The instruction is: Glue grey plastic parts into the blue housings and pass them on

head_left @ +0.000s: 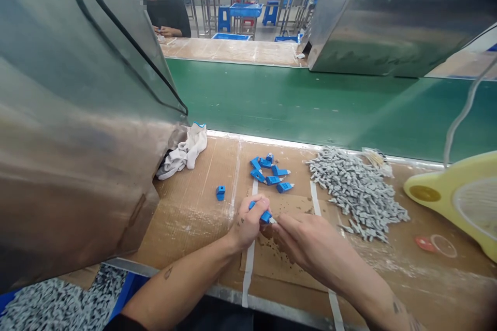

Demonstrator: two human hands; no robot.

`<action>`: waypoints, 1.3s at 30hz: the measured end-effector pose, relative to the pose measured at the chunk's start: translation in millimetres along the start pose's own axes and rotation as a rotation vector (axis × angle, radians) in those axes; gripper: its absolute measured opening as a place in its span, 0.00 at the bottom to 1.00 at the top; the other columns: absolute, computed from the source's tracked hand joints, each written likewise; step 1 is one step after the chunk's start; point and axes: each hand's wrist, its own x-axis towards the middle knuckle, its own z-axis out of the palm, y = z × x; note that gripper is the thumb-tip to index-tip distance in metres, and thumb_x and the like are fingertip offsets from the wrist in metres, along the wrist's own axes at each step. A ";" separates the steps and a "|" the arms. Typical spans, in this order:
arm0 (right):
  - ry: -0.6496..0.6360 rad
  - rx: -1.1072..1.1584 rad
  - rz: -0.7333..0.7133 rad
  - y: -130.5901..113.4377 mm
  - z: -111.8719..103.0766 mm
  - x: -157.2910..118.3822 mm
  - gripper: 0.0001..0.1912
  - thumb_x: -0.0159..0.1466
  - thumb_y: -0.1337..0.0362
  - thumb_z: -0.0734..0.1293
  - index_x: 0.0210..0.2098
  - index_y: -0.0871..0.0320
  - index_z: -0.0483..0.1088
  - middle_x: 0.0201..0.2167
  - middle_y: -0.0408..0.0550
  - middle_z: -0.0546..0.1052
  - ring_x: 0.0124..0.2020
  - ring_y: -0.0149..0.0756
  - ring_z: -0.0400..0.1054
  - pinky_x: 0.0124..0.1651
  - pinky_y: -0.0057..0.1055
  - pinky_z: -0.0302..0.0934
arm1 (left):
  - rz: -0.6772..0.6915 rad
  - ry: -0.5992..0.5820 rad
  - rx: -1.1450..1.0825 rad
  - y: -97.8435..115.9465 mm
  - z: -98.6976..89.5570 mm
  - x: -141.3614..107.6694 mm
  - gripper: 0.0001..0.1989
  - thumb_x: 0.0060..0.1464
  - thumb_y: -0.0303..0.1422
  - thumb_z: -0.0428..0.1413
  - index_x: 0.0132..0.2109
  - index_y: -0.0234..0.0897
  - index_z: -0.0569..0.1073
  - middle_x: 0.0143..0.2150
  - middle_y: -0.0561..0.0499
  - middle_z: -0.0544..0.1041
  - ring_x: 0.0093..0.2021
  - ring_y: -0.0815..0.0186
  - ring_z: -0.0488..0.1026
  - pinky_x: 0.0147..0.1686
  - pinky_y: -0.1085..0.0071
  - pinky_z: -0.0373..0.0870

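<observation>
My left hand (250,220) is closed around a small blue plastic block (266,216) above the front of the bench. From the block's right end sticks a small grey piece (272,221), and the fingertips of my right hand (305,238) pinch at it. Beyond my hands lies a loose group of similar blue blocks (273,180), several with pale grey tips. One more blue block (220,193) sits apart to the left. A large heap of small grey pieces (357,191) spreads over the bench to the right.
Cardboard (194,217) covers the bench, with white tape strips (250,269). Metal housings (77,114) flank it, and a green conveyor belt (264,98) runs behind. White gloves (188,150) lie left, a yellow fan (458,186) right. A co-worker (171,10) sits across the belt.
</observation>
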 end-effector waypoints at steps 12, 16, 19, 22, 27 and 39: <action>-0.009 0.160 0.066 -5.2 21.4 4.5 0.16 0.74 0.66 0.54 0.29 0.55 0.63 0.23 0.42 0.72 0.24 0.33 0.68 0.28 0.31 0.51 | 0.038 0.105 0.012 7.5 2.6 0.1 0.24 0.53 0.48 0.62 0.25 0.35 0.64 0.23 0.54 0.63 0.22 0.73 0.57 0.22 0.75 0.52; 0.019 0.218 0.115 -6.0 12.9 8.2 0.17 0.74 0.66 0.56 0.28 0.56 0.63 0.23 0.42 0.72 0.24 0.32 0.66 0.28 0.30 0.51 | -0.095 -0.017 -0.096 22.5 5.3 0.7 0.25 0.49 0.53 0.62 0.27 0.35 0.65 0.17 0.59 0.56 0.16 0.77 0.47 0.17 0.76 0.43; 0.021 0.252 0.135 -7.0 -2.8 7.7 0.18 0.73 0.63 0.57 0.26 0.56 0.63 0.23 0.42 0.72 0.24 0.32 0.65 0.28 0.31 0.49 | -0.226 -0.281 -0.171 36.3 3.7 -1.2 0.26 0.52 0.57 0.58 0.37 0.36 0.68 0.15 0.62 0.53 0.16 0.76 0.42 0.17 0.77 0.40; 0.040 0.356 0.154 -5.9 -18.4 1.9 0.19 0.74 0.61 0.57 0.26 0.55 0.64 0.22 0.41 0.70 0.23 0.31 0.63 0.28 0.30 0.50 | -0.224 -0.509 -0.158 42.2 0.2 -3.1 0.29 0.51 0.58 0.59 0.43 0.37 0.67 0.18 0.60 0.58 0.18 0.74 0.47 0.18 0.77 0.44; 0.062 0.492 0.252 -0.9 -26.4 -10.7 0.23 0.75 0.56 0.56 0.24 0.56 0.63 0.20 0.39 0.67 0.22 0.29 0.61 0.28 0.28 0.51 | -0.148 -0.587 0.024 37.1 -5.7 -2.1 0.28 0.44 0.53 0.67 0.37 0.35 0.68 0.22 0.57 0.62 0.21 0.74 0.55 0.22 0.75 0.50; 0.206 0.352 0.500 66.3 -15.3 -86.8 0.19 0.70 0.51 0.61 0.30 0.55 0.72 0.22 0.42 0.73 0.23 0.34 0.65 0.26 0.29 0.57 | 0.116 -0.531 0.302 44.3 -6.2 3.3 0.15 0.47 0.42 0.69 0.36 0.34 0.82 0.38 0.44 0.74 0.34 0.65 0.70 0.37 0.70 0.65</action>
